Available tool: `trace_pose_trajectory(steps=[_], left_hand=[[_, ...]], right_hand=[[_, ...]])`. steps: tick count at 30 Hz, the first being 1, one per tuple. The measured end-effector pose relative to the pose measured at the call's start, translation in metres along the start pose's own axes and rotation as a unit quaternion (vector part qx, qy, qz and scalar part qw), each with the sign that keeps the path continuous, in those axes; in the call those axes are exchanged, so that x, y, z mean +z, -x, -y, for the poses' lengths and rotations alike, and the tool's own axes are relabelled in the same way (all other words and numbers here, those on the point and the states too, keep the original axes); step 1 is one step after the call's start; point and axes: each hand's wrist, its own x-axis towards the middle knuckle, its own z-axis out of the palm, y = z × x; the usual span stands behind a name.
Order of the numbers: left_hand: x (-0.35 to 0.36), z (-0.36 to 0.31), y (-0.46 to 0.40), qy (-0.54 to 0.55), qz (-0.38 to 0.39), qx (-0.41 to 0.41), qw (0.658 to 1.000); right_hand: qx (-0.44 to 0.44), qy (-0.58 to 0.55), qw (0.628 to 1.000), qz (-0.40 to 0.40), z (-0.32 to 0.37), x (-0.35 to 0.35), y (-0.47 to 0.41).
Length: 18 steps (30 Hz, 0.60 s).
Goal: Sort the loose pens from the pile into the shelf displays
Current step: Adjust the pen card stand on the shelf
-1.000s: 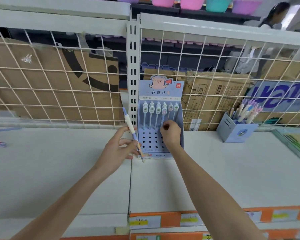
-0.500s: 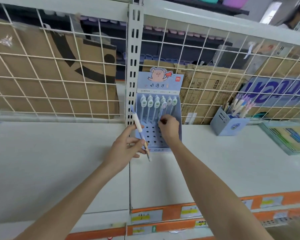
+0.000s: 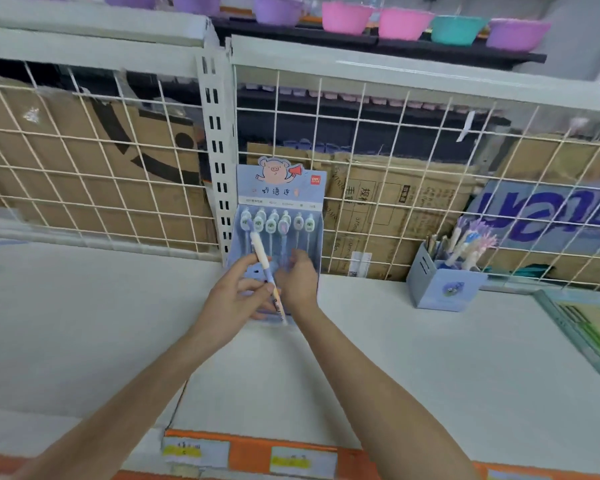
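**A:** Near the shelf's (image 3: pixel 430 358) front edge, what are the two hands doing?

**B:** The left hand (image 3: pixel 231 303) pinches a loose pen (image 3: pixel 266 271) between thumb and fingers, tilted, its top leaning toward the back mesh. The right hand (image 3: pixel 297 282) sits just beside it with fingers curled at the foot of the pen display (image 3: pixel 279 188); whether it grips anything cannot be told.

**A:** Which step is this?

**B:** Seemingly slotting that pen into the display. Next, the tip would need lining up with a free hole in the perforated base and the pen brought upright.

**A:** And what do the containers farther back hold?

**B:** The display, against the back edge by the slotted upright post (image 3: pixel 218 161), carries a row of cap-topped pens (image 3: pixel 278 223) along its rear. Toward the right back edge, a blue pen holder (image 3: pixel 444 289) stands stuffed with mixed pens.
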Motion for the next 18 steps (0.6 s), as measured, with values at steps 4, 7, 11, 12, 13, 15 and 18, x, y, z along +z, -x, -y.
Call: trace_pose_trajectory(steps=[4,7,11,12,13,15,18], left_hand=[[0.049,-0.008,-0.004,-0.021,-0.010,0.006,1.000],[0.101,-0.017,-0.005,-0.031,0.021,0.006,0.999],[0.172,-0.028,-0.008,-0.101,0.076,0.037,0.991],[0.186,-0.029,-0.010,-0.123,0.082,0.049,0.988],[0.199,-0.029,-0.013,-0.141,0.087,0.062,0.984],[0.218,-0.027,-0.018,-0.174,0.087,0.095,0.976],[0.236,-0.017,-0.033,-0.290,0.078,0.169,0.939]], right_hand=[[-0.026,-0.159,0.984,0.069,0.005,-0.084,0.025],[-0.076,-0.202,0.972,0.096,0.004,-0.157,0.033],[-0.085,-0.187,0.975,0.082,-0.010,-0.225,0.034],[-0.083,-0.182,0.978,0.063,-0.017,-0.238,0.033],[-0.079,-0.181,0.979,0.041,-0.024,-0.250,0.032],[-0.067,-0.188,0.980,-0.008,-0.038,-0.276,0.029],[-0.072,-0.205,0.975,-0.058,-0.047,-0.313,0.022]])
